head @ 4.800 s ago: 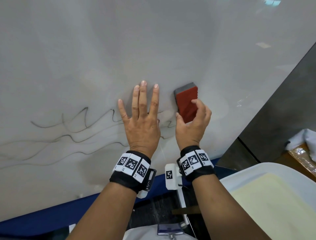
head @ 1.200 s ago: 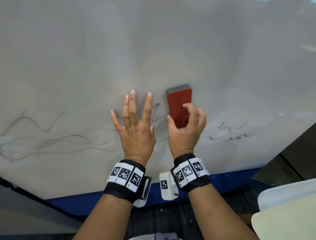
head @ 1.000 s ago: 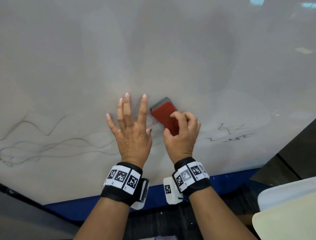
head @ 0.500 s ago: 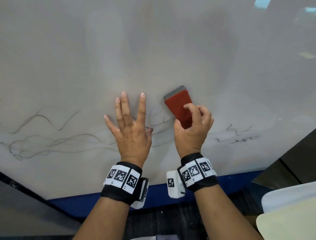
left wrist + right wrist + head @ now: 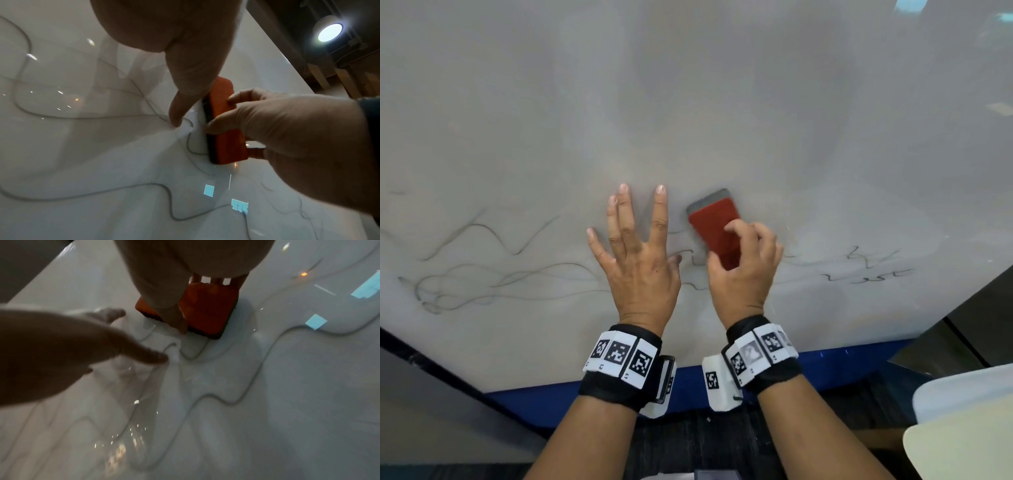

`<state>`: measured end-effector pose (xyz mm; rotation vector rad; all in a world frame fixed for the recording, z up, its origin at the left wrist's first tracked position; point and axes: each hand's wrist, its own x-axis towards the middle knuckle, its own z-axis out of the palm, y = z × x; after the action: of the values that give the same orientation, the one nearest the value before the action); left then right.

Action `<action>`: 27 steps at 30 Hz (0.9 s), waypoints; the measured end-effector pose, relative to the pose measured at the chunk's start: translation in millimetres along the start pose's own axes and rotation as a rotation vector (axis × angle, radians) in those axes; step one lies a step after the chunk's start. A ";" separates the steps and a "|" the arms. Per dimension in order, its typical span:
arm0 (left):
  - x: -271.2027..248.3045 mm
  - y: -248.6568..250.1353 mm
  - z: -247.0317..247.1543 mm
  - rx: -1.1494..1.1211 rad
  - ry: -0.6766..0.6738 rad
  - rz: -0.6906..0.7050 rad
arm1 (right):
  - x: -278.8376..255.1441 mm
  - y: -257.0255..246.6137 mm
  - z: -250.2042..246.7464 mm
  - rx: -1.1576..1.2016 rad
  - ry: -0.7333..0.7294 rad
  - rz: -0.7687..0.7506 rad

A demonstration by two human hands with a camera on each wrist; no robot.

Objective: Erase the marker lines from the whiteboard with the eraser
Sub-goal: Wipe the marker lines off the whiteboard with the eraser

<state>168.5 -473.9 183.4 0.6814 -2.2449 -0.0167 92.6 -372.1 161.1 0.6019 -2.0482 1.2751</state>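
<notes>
Fingers of the right hand [image 5: 743, 270] pinch one red eraser [image 5: 717, 229], pressed flat on the whiteboard [image 5: 688, 102]. At nine o'clock of it, the left hand [image 5: 637, 263] lies spread against the board. Wavy marker lines [image 5: 493, 277] run out toward nine and three o'clock.

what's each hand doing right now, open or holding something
Left hand: open, fingers spread flat on the whiteboard.
Right hand: grips the red eraser, pressed against the board.
</notes>
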 end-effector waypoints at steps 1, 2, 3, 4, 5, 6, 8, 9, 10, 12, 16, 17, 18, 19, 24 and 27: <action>-0.3 -0.9 -0.4 -0.012 0.000 0.001 | -7.2 -0.5 2.2 -0.023 -0.047 -0.033; -0.3 -1.8 -0.9 -0.016 0.001 0.003 | -11.3 0.7 2.3 -0.041 -0.075 -0.061; -0.4 -2.5 -1.2 -0.013 0.004 0.005 | -10.9 2.8 0.5 -0.053 -0.081 -0.073; -0.1 -3.7 -1.6 -0.005 0.008 0.005 | -6.7 4.3 -2.2 -0.054 -0.063 -0.067; 0.0 -6.4 -2.0 0.002 0.009 0.004 | -1.1 4.8 -4.5 -0.044 -0.021 -0.045; 0.0 -9.4 -2.1 0.007 0.007 0.000 | 5.4 3.8 -6.7 -0.024 0.036 -0.016; -0.1 -15.7 -2.3 0.004 0.004 -0.012 | 13.5 -2.9 -5.0 0.018 0.129 0.033; 0.4 -18.4 -2.9 -0.001 0.005 -0.012 | 12.7 -9.4 -1.2 0.040 0.141 0.049; 1.2 -20.9 -3.4 -0.005 0.007 -0.008 | 8.7 -17.2 4.2 0.060 0.119 0.052; 2.3 -25.4 -4.9 -0.013 0.011 0.006 | -6.1 -29.8 15.6 0.041 0.011 0.000; 3.9 -32.7 -10.7 -0.004 0.021 0.024 | 1.2 -27.9 8.4 0.028 0.026 -0.058; 4.6 -34.0 -12.4 0.000 0.019 0.023 | 11.0 -26.4 4.2 0.069 0.098 -0.020; 4.4 -34.9 -13.9 0.004 0.014 0.019 | 19.9 -24.9 2.1 0.112 0.161 0.027; 4.1 -35.5 -15.1 0.006 0.014 0.014 | 25.4 -24.8 2.2 0.131 0.199 0.052; 5.2 -35.3 -15.8 0.016 0.021 0.001 | -23.0 -34.3 28.3 0.026 -0.031 -0.136; 4.0 -37.5 -18.0 0.057 0.014 0.001 | -27.5 -23.0 23.5 0.027 -0.060 -0.134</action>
<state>196.2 -504.4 190.4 0.7088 -2.2399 0.0528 120.3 -401.8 147.6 0.7851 -2.0053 1.2214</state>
